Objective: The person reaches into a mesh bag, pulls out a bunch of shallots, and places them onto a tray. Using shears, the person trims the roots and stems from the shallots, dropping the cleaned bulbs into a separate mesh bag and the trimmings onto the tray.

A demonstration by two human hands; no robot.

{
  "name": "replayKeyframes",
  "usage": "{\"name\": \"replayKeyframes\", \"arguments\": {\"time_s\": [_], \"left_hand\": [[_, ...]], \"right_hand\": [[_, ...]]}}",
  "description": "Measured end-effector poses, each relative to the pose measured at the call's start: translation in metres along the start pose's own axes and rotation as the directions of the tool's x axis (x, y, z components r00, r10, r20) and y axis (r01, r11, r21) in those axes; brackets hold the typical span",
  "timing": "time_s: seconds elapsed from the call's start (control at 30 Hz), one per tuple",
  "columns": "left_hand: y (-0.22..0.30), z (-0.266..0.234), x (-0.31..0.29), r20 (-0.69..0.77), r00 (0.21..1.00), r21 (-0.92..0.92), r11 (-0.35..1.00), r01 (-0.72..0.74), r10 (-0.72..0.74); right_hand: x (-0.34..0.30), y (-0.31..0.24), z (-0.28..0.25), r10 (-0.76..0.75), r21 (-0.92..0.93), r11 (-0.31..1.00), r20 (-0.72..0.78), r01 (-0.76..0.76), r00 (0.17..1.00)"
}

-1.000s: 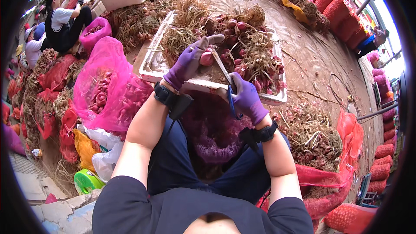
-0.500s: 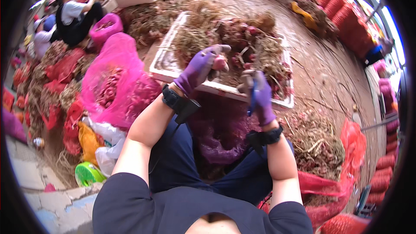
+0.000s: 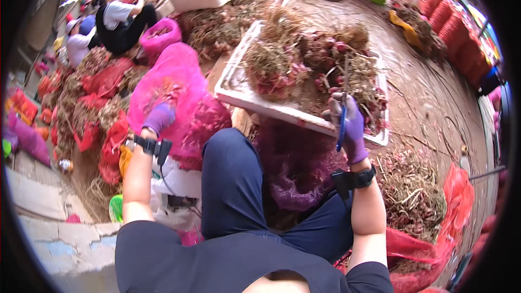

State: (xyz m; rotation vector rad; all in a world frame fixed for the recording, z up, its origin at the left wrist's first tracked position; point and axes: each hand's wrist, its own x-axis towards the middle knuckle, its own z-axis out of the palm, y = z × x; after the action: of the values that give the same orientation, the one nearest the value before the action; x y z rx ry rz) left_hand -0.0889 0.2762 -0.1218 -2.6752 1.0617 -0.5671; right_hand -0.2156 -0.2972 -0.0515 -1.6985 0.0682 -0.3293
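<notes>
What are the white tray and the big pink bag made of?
The tray looks like foam plastic: thick, matte white walls with a chipped-looking edge. The bag looks like thin plastic net: bright pink, crumpled, and you can partly see through it. The left hand touches it.

Purple glove on each hand, left hand (image 3: pixel 158 118); right hand (image 3: pixel 351 126); black wristbands; dark short-sleeved shirt; navy trousers.

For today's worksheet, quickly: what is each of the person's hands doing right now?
Left hand: at the pink mesh bag, fingers curled; whether it holds anything cannot be told.
Right hand: closed on blue-handled scissors.
</notes>
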Motion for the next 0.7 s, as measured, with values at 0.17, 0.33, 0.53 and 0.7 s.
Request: {"name": "replayKeyframes", "arguments": {"time_s": [0.17,0.33,0.53,0.7], "left_hand": [[0.109,-0.121,0.163,0.051,0.836,-0.253,0.803,0.54,-0.546],[0.179,-0.119,0.286,-0.004,0.938,-0.528,0.798,0.292,-0.346],[0.194,-0.053,0.348,0.186,0.911,-0.582,0.706,0.403,-0.368],[0.169,-0.035,0.337,0.077,0.937,-0.72,0.631,0.289,-0.341]], "right_hand": [[-0.007,-0.003,-0.037,0.11,0.03,0.994,-0.121,-0.107,0.987],[-0.006,-0.006,-0.037,0.114,-0.036,0.992,-0.128,-0.119,0.985],[-0.005,-0.004,-0.041,0.028,0.011,1.0,-0.147,-0.027,0.989],[-0.005,-0.02,-0.055,0.072,0.058,0.996,-0.168,-0.063,0.983]]}}
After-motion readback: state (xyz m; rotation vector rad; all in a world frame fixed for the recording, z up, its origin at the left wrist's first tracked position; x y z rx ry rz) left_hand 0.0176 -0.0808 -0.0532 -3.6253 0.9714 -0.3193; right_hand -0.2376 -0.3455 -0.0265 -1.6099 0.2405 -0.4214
